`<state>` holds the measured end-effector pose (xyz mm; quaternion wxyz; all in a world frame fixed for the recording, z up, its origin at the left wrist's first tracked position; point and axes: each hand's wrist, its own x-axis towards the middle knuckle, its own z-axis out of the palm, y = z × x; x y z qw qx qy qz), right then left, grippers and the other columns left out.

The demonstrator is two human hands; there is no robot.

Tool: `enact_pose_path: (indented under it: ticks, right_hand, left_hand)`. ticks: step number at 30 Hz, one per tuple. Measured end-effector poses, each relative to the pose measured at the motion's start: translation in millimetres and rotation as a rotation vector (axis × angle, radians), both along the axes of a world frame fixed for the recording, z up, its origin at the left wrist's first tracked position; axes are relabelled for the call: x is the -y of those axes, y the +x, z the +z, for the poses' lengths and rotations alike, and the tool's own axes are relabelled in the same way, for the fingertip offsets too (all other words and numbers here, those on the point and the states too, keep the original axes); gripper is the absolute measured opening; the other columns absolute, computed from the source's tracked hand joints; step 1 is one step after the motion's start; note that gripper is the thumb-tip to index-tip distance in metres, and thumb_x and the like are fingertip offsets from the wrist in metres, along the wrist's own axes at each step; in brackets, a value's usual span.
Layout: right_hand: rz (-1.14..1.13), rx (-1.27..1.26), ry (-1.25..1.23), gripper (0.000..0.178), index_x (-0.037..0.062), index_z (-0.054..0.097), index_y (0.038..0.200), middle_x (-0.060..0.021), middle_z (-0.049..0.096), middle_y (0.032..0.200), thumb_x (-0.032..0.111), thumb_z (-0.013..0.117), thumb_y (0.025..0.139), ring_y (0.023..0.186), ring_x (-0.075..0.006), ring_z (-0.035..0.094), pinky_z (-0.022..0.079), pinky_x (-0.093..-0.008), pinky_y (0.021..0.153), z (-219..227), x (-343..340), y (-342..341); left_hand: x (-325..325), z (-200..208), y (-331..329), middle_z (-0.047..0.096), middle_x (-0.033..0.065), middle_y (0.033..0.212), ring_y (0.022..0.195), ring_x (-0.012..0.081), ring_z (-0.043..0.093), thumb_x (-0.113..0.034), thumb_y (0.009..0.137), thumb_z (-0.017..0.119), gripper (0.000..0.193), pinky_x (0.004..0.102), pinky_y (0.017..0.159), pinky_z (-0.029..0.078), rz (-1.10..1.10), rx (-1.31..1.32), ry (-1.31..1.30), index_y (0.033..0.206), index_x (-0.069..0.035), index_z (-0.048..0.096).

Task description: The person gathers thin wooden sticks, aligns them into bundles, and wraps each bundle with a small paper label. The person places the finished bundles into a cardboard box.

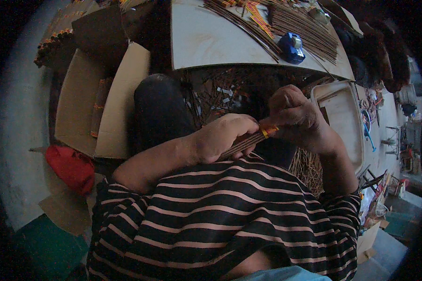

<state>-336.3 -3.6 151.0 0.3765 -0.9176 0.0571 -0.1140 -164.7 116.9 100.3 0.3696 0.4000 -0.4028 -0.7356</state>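
Close in front of my striped shirt, my left hand (225,136) is wrapped round a bundle of thin brown sticks (241,145). The bundle lies slanted, its upper right end circled by a red and yellow paper band (268,131). My right hand (293,112) is closed right beside that banded end, its fingers curled; whatever they pinch is hidden. On the table ahead lie many loose brown sticks (305,30), a strip of red and yellow labels (259,19) and a blue tape dispenser (291,48).
At the left stands an open cardboard box (77,100) with banded bundles inside. A red cloth or bag (70,168) lies below it. The white table (211,40) has its near edge ahead of my knees. A pale plastic tray (344,117) sits right of my right arm.
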Motion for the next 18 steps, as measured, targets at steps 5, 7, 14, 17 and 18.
enact_pose_path:
  ticks: [5,7,14,17,18]
  right_hand:
    - [0.083,0.071,-0.136,0.022,0.0091,0.065,0.085,-0.0069,0.053,0.086,0.009,0.069,0.063,0.087,-0.0249,0.048,0.042,-0.0332,0.074,3.2,0.6,2.2]
    - [0.158,0.149,-0.176,0.020,0.0084,0.064,0.083,-0.0069,0.053,0.086,0.009,0.068,0.063,0.086,-0.0257,0.048,0.042,-0.0337,0.073,0.2,3.6,3.5]
    - [0.363,0.252,-0.229,0.020,0.0050,0.061,0.082,-0.0077,0.055,0.084,0.012,0.064,0.064,0.083,-0.0283,0.050,0.043,-0.0348,0.071,1.0,16.8,5.6]
    - [0.386,0.274,-0.223,0.022,0.0049,0.062,0.083,-0.0079,0.055,0.085,0.013,0.065,0.063,0.082,-0.0285,0.050,0.043,-0.0359,0.071,1.1,18.0,5.9]
    - [0.391,0.281,-0.215,0.023,0.0049,0.062,0.084,-0.0081,0.055,0.085,0.014,0.065,0.063,0.082,-0.0285,0.050,0.043,-0.0364,0.071,0.2,18.2,5.6]
  left_hand:
    - [1.6,7.7,0.0,0.052,0.0015,0.060,0.046,0.0079,0.046,-0.034,0.094,0.030,0.038,0.0194,0.042,0.038,0.048,-0.152,0.253,0.085,-0.005,0.053]
    - [1.8,4.1,-1.1,0.051,0.0012,0.059,0.045,0.0080,0.046,-0.035,0.094,0.032,0.037,0.0197,0.041,0.037,0.037,-0.154,0.213,0.084,-0.006,0.053]
    - [4.3,5.1,-1.7,0.052,0.0013,0.059,0.044,0.0069,0.044,-0.035,0.092,0.040,0.033,0.0183,0.040,0.036,0.032,-0.244,0.257,0.086,-0.006,0.054]
    - [4.1,7.2,-0.4,0.051,0.0010,0.058,0.044,0.0061,0.043,-0.038,0.090,0.044,0.035,0.0178,0.039,0.035,0.015,-0.218,0.218,0.088,-0.005,0.055]
    - [3.6,7.9,-0.3,0.051,0.0008,0.058,0.044,0.0059,0.042,-0.039,0.089,0.045,0.036,0.0176,0.039,0.034,0.012,-0.210,0.204,0.089,-0.004,0.055]
